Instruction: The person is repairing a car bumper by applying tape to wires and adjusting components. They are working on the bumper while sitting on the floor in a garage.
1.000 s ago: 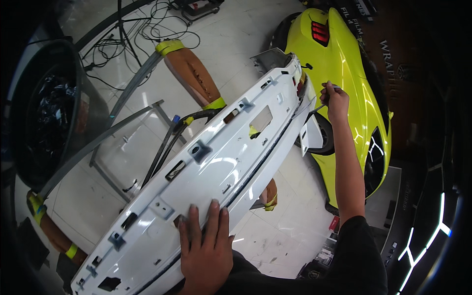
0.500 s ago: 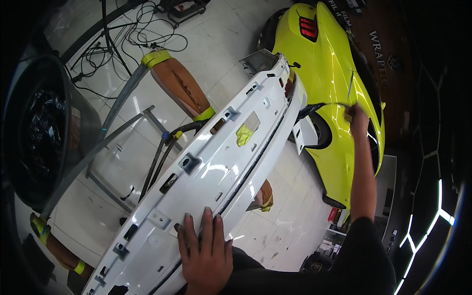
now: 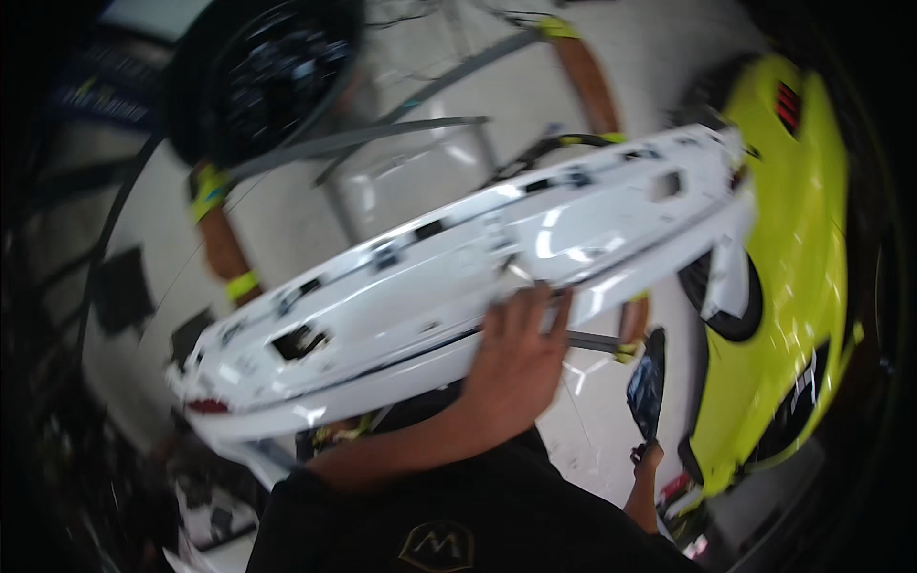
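Observation:
A long white car bumper (image 3: 420, 306) lies across the view with its inner side up, showing slots, clips and a dark seam along its near side. My left hand (image 3: 521, 353) rests on the bumper's near edge around the middle, its fingers stretched over the surface and blurred by motion. Lower right, away from the bumper, my right hand (image 3: 647, 460) is closed on the narrow end of a dark glossy strip (image 3: 647, 387). The strip stands up from the fingers and widens toward its far end. Its exact kind is not clear.
Grey stand bars (image 3: 382, 138) with brown padded arms (image 3: 585, 81) bound in yellow-green tape are around the bumper. A black bin (image 3: 196, 95) with a dark liner stands far left. A yellow-green car (image 3: 802, 229) is on the right, close to the bumper's end.
My view has turned, so the bumper lies flatter across it. My right hand has come down and nearer with the dark strip, away from the bumper's far end. The bumper's yellow-green scrap no longer shows.

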`<state>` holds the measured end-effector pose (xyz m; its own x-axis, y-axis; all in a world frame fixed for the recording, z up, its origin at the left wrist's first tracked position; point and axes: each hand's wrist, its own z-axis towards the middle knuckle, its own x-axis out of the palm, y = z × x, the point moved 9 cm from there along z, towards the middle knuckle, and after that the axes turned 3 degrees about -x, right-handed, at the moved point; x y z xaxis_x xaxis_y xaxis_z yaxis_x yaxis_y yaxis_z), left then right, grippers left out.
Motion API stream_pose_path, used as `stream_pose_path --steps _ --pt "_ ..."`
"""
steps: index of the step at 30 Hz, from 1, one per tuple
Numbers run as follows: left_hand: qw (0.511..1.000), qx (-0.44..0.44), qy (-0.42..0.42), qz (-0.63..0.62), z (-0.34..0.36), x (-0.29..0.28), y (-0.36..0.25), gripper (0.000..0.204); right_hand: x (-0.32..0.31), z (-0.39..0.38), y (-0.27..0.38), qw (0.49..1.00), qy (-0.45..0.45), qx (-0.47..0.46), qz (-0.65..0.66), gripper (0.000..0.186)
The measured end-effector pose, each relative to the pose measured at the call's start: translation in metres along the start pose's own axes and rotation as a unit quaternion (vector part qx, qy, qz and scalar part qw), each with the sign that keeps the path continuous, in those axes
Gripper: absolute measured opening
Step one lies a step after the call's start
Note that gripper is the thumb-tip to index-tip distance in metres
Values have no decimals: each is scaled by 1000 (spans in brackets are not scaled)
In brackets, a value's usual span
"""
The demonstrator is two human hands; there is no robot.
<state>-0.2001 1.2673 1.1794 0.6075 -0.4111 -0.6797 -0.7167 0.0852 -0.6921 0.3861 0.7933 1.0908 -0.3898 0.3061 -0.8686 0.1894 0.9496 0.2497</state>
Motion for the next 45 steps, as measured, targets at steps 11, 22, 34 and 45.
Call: stream_pose_path --steps 11,22,34,45 --pt "952 -200 -189 -131 -229 -113 151 25 285 -286 140 715 334 -365 -494 40" --pt "896 -380 -224 -52 -411 -189 324 37 286 -778 237 385 464 -774 -193 18" --pt "929 -320 -171 -81 -471 -182 395 56 389 -907 141 308 488 -786 -222 26" --pt "935 -298 -160 -106 -489 -137 427 60 487 -977 108 135 589 -679 -417 28"
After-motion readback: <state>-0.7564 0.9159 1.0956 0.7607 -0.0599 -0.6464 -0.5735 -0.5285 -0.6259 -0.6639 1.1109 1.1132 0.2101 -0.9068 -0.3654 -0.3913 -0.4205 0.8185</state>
